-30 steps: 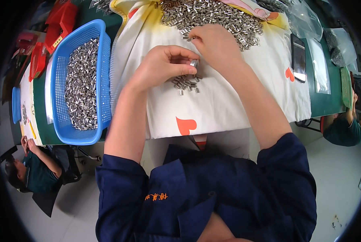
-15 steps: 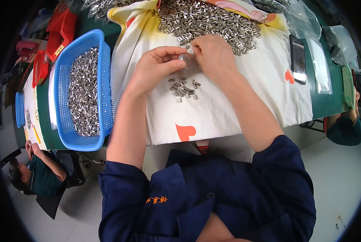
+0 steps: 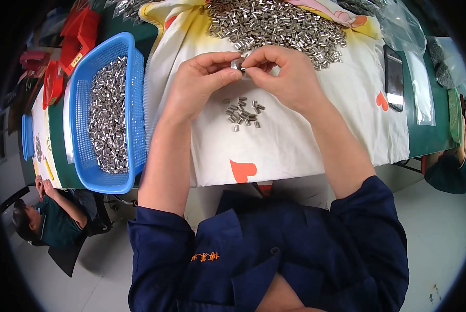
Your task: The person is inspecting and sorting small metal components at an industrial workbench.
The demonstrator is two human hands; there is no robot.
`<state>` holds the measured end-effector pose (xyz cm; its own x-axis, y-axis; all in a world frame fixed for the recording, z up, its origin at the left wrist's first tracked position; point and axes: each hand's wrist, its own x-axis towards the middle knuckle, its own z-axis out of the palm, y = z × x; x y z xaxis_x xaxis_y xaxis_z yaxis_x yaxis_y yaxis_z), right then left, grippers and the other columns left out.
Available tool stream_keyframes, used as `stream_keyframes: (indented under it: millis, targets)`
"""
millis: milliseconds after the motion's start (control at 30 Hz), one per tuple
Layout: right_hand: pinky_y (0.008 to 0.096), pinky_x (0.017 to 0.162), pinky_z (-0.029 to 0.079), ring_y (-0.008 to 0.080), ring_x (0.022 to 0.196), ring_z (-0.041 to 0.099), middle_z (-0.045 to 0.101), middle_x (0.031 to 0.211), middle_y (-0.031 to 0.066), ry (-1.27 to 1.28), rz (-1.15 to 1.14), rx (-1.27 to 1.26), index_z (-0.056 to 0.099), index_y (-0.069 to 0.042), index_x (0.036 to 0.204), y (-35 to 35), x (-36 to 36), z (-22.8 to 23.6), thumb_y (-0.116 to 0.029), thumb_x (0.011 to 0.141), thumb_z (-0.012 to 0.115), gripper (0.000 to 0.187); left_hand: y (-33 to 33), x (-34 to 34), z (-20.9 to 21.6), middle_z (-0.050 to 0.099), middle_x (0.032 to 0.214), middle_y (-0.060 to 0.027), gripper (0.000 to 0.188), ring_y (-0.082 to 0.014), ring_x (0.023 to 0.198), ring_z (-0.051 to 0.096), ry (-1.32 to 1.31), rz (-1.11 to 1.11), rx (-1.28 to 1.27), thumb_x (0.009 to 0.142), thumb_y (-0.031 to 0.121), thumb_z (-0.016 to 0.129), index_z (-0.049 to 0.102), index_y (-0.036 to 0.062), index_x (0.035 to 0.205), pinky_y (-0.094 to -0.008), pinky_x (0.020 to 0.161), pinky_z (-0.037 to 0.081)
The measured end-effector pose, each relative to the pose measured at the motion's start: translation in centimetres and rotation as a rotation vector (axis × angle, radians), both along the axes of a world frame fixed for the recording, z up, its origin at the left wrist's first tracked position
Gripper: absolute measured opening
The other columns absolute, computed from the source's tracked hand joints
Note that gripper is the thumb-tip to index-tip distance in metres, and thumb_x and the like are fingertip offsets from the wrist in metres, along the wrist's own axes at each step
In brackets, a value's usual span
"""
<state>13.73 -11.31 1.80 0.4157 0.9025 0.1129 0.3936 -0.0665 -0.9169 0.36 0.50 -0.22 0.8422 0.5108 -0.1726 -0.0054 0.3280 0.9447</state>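
Much seems left — a pile (image 3: 277, 28) and a small cluster (image 3: 241, 114) of metal cylinders lie loose — while the left hand (image 3: 199, 78) pinches 1 round part (image 3: 236, 64) beside the right hand (image 3: 290, 75) (its hold, like what's done, unclear).

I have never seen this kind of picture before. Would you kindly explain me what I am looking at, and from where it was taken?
There is no machine here: a person works with two bare hands. A wide fisheye camera on their head looks down, so straight edges bend near the rim.

The left hand holds a small, shiny, rounded metal piece. The right hand's fingertips meet it; whether they grip something tiny is hard to tell.

On the white cloth lie a small group of metal cylinders and, farther away, a large heap of them. A blue basket of similar pieces stands at left; a phone lies at right. Other people are partly visible at both sides.
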Motion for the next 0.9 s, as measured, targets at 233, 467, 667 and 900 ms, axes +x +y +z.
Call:
stream_keyframes:
  millis: [233,467,667,900]
  targets:
    - [0.0257,0.059,0.046,0.0164,0.062,0.059,0.062,0.071,0.0064,-0.394,-0.068,0.185,0.062,-0.004,0.079,0.3,-0.5,-1.1,-0.011,0.070,0.061,0.012,-0.2,0.2,0.1,0.062,0.087,-0.0083,0.029,-0.0117,0.078,0.059,0.043,-0.022,0.045,0.074,0.000,0.063,0.057,-0.0035,0.102,-0.0212,0.072,0.046]
    - [0.0216,0.058,0.044,0.0084,0.062,0.052,0.059,0.068,0.0001,0.026,0.111,-0.087,0.062,-0.003,0.079,-0.1,1.1,0.3,-0.009,0.071,0.064,0.010,-0.5,-0.1,0.6,0.063,0.086,-0.0093,0.029,-0.0120,0.077,0.059,0.091,-0.040,0.067,0.073,0.000,0.064,0.057,-0.0049,0.101,-0.0211,0.071,0.047]
    - [0.0252,0.060,0.044,0.0127,0.064,0.055,0.060,0.069,0.0037,0.113,0.002,-0.057,0.064,-0.008,0.080,0.7,2.2,-1.2,-0.012,0.070,0.062,0.011,-0.5,-0.1,0.7,0.063,0.086,-0.0089,0.028,-0.0114,0.077,0.060,0.153,-0.101,0.047,0.073,0.000,0.064,0.058,-0.0043,0.100,-0.0207,0.070,0.047]
    - [0.0335,0.073,0.043,0.0246,0.078,0.052,0.057,0.075,0.0063,-0.795,-0.078,0.029,0.064,-0.010,0.078,1.7,0.6,-3.3,-0.009,0.070,0.058,0.010,-0.4,0.1,0.3,0.063,0.087,-0.0072,0.028,-0.0104,0.076,0.059,0.081,-0.038,0.057,0.074,0.001,0.064,0.057,-0.0042,0.101,-0.0207,0.070,0.047]
